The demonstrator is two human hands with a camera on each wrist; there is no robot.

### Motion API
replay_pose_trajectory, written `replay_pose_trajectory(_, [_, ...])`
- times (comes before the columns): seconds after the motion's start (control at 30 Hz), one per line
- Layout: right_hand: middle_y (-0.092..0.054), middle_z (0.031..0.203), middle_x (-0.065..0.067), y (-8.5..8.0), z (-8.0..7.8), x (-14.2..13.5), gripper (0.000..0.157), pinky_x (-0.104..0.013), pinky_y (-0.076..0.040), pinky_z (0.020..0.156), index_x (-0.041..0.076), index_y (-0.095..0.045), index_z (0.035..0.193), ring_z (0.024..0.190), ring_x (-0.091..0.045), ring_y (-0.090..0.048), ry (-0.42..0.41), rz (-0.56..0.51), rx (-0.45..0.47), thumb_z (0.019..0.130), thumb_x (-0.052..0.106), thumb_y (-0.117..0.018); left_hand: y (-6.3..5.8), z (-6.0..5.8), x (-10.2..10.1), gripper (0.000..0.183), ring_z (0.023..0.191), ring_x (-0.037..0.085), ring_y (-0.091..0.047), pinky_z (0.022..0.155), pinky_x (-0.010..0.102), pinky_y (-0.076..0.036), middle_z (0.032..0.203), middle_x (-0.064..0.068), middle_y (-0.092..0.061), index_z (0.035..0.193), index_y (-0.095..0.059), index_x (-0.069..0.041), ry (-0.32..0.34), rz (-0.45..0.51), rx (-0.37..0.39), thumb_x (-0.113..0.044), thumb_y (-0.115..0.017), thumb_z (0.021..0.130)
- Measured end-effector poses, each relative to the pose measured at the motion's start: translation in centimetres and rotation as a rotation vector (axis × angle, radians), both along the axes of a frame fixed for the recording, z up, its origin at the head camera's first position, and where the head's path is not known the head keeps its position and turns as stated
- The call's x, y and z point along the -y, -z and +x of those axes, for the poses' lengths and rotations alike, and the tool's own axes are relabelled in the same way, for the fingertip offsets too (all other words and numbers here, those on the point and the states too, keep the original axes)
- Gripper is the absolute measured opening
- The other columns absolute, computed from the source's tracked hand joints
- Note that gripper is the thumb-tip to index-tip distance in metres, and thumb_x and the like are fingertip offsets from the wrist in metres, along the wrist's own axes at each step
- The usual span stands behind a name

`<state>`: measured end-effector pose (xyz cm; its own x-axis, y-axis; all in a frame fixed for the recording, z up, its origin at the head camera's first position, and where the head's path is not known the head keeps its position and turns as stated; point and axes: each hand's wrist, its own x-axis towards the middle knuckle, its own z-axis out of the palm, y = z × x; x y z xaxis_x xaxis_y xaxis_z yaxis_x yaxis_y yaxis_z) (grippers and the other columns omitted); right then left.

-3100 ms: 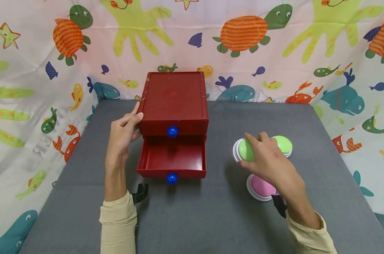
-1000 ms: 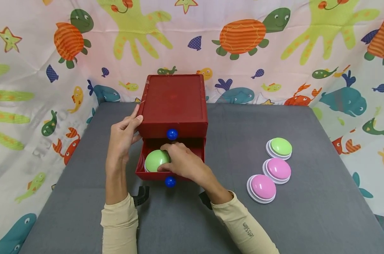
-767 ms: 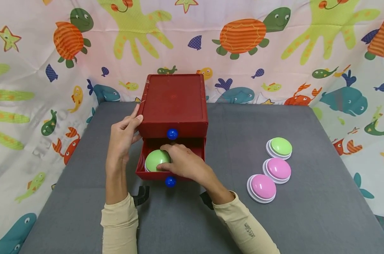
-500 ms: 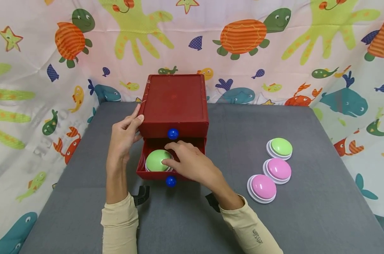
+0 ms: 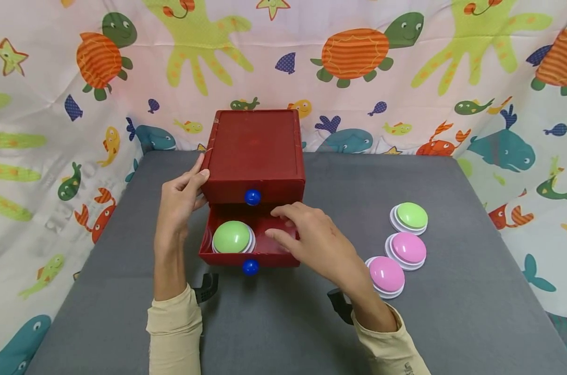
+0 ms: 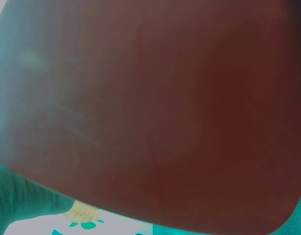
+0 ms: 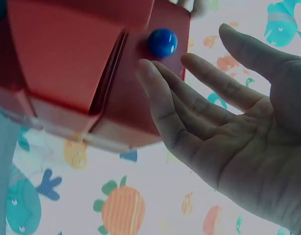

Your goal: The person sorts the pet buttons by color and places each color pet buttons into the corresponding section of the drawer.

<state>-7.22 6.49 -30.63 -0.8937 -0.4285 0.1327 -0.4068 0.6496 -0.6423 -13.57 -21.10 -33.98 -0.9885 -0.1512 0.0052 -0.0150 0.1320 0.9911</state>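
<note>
A small red drawer cabinet [image 5: 255,148] stands at the back of the table, its lower drawer [image 5: 274,259] pulled out. In the drawer's left part lies a green domed push button [image 5: 232,237] on a white round base. My left hand [image 5: 177,200] rests against the cabinet's left side, thumb at the front corner. My right hand [image 5: 318,239] hovers over the drawer's right part with nothing in it, fingers apart and slightly bent. Its palm and spread fingers show in the right wrist view. The cabinet's red wall [image 6: 155,107] fills most of the left wrist view.
Right of the cabinet, another green push button [image 5: 412,215] lies behind two pink ones, one pink button [image 5: 409,247] in the middle and a pink button [image 5: 386,274] nearest. Blue knobs sit on the upper drawer [image 5: 227,192] and the lower one. A sea-animal cloth [image 5: 264,57] hangs behind.
My right hand carried the green push button from the table into the drawer, let it go and drew back to the right. My left hand has stayed at the cabinet.
</note>
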Motion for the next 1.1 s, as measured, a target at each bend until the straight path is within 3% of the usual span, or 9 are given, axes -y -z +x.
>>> replay_pose_trajectory(0.27, [-0.074,0.127,-0.01,0.9,-0.3,-2.6,0.048,-0.043,-0.065,0.088,0.01,-0.07,0.133,0.109,-0.027,-0.072,0.095,-0.002,-0.053,0.09,0.027,-0.083,-0.2,0.1,0.1,0.05,0.146,0.034,-0.053,0.107,0.05,-0.05,0.166,-0.005,-0.043,0.151,-0.054,-0.031,-0.003,0.016,0.007,-0.045,-0.062,0.103])
replay_pose_trajectory(0.5, [-0.074,0.124,-0.015,1.7,-1.3,-5.7,0.037,-0.05,-0.064,0.091,0.005,-0.072,0.127,0.108,-0.033,-0.073,0.214,-0.003,-0.089,0.094,0.02,-0.079,-0.1,0.0,-0.2,0.05,0.146,0.034,-0.053,0.107,0.052,-0.05,0.166,-0.003,-0.044,0.151,-0.052,-0.035,-0.008,0.007,0.011,-0.045,-0.061,0.104])
replay_pose_trajectory(0.83, [-0.067,0.128,-0.028,2.9,-5.1,-11.8,0.04,-0.057,-0.06,0.088,-0.003,-0.067,0.131,0.113,-0.044,-0.064,0.416,0.164,-0.038,0.097,0.017,-0.074,-0.1,0.1,-0.2,0.048,0.146,0.033,-0.054,0.107,0.051,-0.051,0.166,-0.001,-0.044,0.15,-0.052,-0.039,-0.025,0.016,0.02,-0.045,-0.061,0.104])
replay_pose_trajectory(0.93, [-0.064,0.128,-0.032,3.7,-6.3,-13.8,0.044,-0.058,-0.059,0.087,-0.006,-0.065,0.133,0.111,-0.046,-0.062,0.45,0.226,0.008,0.096,0.016,-0.074,-0.1,0.1,-0.3,0.048,0.146,0.033,-0.053,0.108,0.051,-0.051,0.166,-0.001,-0.044,0.15,-0.051,-0.04,-0.026,0.011,0.027,-0.046,-0.061,0.104])
replay_pose_trajectory(1.1, [-0.06,0.13,-0.035,5.6,-8.4,-16.9,0.046,-0.064,-0.055,0.096,-0.009,-0.06,0.135,0.118,-0.051,-0.057,0.459,0.298,0.083,0.096,0.009,-0.072,-0.1,0.2,-0.4,0.048,0.147,0.033,-0.053,0.109,0.051,-0.05,0.165,-0.006,-0.044,0.15,-0.052,-0.038,-0.035,0.016,0.023,-0.045,-0.06,0.104])
